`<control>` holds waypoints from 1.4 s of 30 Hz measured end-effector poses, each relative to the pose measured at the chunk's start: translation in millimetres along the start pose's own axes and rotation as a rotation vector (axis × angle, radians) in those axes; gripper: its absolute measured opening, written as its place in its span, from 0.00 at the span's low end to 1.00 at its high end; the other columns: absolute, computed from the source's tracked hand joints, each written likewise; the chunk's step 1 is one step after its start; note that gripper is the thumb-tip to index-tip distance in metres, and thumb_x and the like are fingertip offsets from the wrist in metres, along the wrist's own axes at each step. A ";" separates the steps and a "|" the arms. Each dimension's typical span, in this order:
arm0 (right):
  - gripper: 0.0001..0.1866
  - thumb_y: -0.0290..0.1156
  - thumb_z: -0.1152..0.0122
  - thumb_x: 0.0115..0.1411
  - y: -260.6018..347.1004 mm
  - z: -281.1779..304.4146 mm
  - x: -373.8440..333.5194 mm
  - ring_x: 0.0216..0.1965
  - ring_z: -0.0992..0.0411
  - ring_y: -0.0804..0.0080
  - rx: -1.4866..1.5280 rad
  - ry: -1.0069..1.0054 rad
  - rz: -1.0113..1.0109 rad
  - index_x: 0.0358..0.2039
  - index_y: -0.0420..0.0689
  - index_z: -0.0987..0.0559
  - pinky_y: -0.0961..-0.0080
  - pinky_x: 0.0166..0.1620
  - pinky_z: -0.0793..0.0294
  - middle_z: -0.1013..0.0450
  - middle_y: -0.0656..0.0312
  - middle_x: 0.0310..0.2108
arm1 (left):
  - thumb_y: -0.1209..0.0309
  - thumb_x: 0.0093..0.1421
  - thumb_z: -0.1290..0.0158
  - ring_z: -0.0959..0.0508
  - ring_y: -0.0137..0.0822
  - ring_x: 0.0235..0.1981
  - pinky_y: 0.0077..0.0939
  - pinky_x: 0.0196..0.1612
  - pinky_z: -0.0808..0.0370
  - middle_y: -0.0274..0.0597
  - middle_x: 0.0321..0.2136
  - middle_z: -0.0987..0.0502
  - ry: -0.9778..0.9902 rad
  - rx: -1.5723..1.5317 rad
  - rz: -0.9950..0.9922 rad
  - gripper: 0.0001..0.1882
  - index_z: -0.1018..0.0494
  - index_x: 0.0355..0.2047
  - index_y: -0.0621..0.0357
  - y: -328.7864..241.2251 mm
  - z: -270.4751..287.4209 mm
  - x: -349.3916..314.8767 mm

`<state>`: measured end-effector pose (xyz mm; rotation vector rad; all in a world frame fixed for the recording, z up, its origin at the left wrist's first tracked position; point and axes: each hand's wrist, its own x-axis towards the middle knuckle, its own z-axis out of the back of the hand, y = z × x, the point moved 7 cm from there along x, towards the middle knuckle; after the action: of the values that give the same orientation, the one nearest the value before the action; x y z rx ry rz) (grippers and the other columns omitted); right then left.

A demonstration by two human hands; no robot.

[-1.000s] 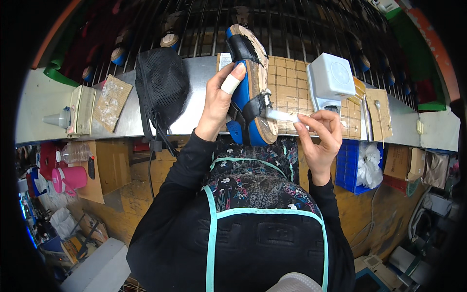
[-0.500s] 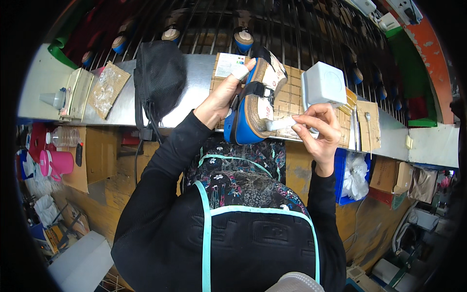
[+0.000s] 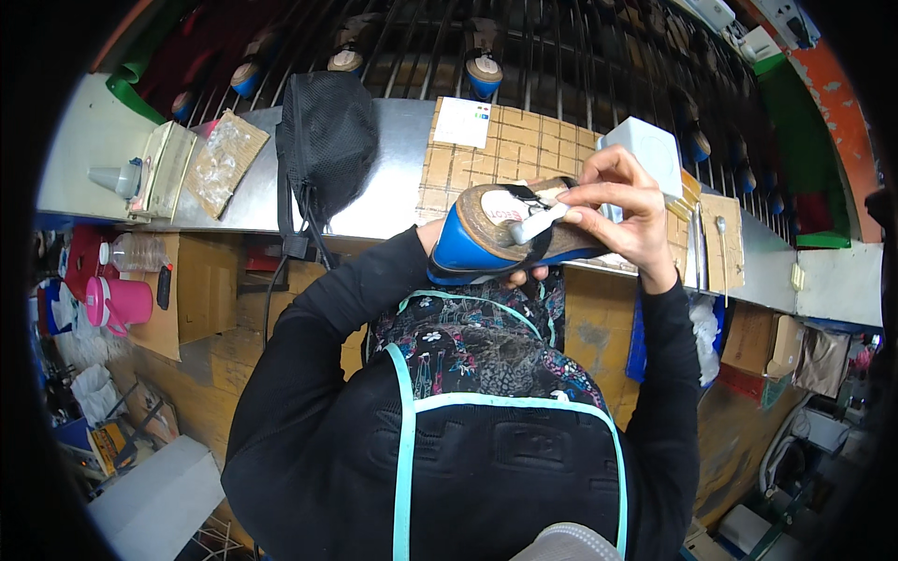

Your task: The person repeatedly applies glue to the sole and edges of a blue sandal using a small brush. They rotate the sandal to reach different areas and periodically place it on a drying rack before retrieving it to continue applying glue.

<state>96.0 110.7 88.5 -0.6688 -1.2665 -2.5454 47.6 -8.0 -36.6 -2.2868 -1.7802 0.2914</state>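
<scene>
My left hand [image 3: 431, 235] grips a shoe [image 3: 451, 245] from beneath, and its fingertips show below the near edge. The shoe lies bottom up, its rounded blue end toward the left, with a brown rim, a pale sole area and black straps. My right hand [image 3: 625, 208] pinches a small white tool [image 3: 541, 224], perhaps a brush, between thumb and fingers. The tool's tip touches the sole near the blue end. Most of my left palm is hidden behind the shoe.
Brown cardboard [image 3: 524, 140] with a white label [image 3: 462, 122] covers part of the metal bench. A white box-shaped container [image 3: 645, 154] stands right, a black mesh bag [image 3: 327, 140] left. Beyond, several blue-ended shoes [image 3: 484, 75] sit on a rack of bars. A pink bucket [image 3: 126, 304] is low left.
My left hand has turned the shoe from nearly upright to slanting rightward and brought it nearer. My right hand has moved slightly up and right with the white tool, which stays at the sole.
</scene>
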 end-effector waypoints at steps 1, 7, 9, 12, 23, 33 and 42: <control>0.11 0.30 0.26 0.46 1.5 -1.4 3.1 0.32 0.32 0.76 -0.039 0.027 0.069 0.32 0.47 0.14 0.80 0.32 0.30 0.30 0.66 0.31 | 0.50 0.65 0.55 0.26 0.47 0.34 0.35 0.34 0.24 0.63 0.40 0.31 -0.007 -0.100 0.041 0.32 0.41 0.58 0.63 10.6 3.5 -2.1; 0.11 0.29 0.25 0.44 -13.7 -13.5 1.9 0.34 0.31 0.73 0.061 0.165 -0.045 0.31 0.43 0.14 0.77 0.35 0.29 0.32 0.63 0.33 | 0.42 0.62 0.55 0.27 0.52 0.44 0.42 0.44 0.28 0.68 0.49 0.35 0.529 -0.603 0.405 0.42 0.49 0.65 0.58 64.2 -13.1 5.4; 0.11 0.29 0.25 0.44 -17.9 -17.2 0.3 0.34 0.31 0.73 0.114 0.198 -0.081 0.31 0.43 0.14 0.78 0.34 0.28 0.33 0.62 0.33 | 0.41 0.62 0.55 0.28 0.53 0.43 0.43 0.42 0.29 0.70 0.49 0.36 0.685 -0.658 0.583 0.43 0.52 0.66 0.57 78.0 -16.1 17.3; 0.11 0.29 0.25 0.44 -18.3 -19.9 -3.4 0.36 0.31 0.72 0.079 0.225 -0.061 0.31 0.43 0.14 0.78 0.35 0.28 0.33 0.62 0.33 | 0.39 0.61 0.55 0.29 0.54 0.41 0.45 0.39 0.30 0.71 0.49 0.38 0.929 -0.726 0.839 0.46 0.57 0.68 0.55 88.8 -18.6 28.9; 0.10 0.31 0.27 0.46 -13.3 -10.8 -3.3 0.34 0.33 0.74 -0.041 0.251 0.044 0.31 0.48 0.14 0.78 0.34 0.31 0.32 0.65 0.34 | 0.38 0.58 0.52 0.37 0.68 0.57 0.57 0.54 0.28 0.70 0.58 0.47 1.253 -0.994 1.295 0.52 0.73 0.69 0.39 113.2 -16.4 29.1; 0.09 0.30 0.29 0.47 -14.1 10.7 -8.2 0.34 0.30 0.76 -0.055 0.317 -0.088 0.29 0.41 0.15 0.79 0.34 0.30 0.31 0.64 0.34 | 0.44 0.64 0.56 0.29 0.48 0.37 0.36 0.32 0.28 0.66 0.51 0.38 0.859 -0.622 0.633 0.39 0.52 0.66 0.57 95.1 2.4 20.0; 0.12 0.34 0.27 0.45 52.5 -16.0 -71.1 0.30 0.34 0.79 -0.790 -0.418 -0.080 0.33 0.56 0.16 0.72 0.41 0.49 0.29 0.70 0.30 | 0.37 0.60 0.55 0.21 0.32 0.43 0.26 0.47 0.22 0.46 0.45 0.23 -0.368 0.522 -0.575 0.39 0.34 0.55 0.61 -70.3 22.3 17.6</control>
<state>173.5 65.8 81.8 -1.3691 -0.2997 -3.0520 -19.7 27.0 -37.1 -1.3638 -2.1142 0.9707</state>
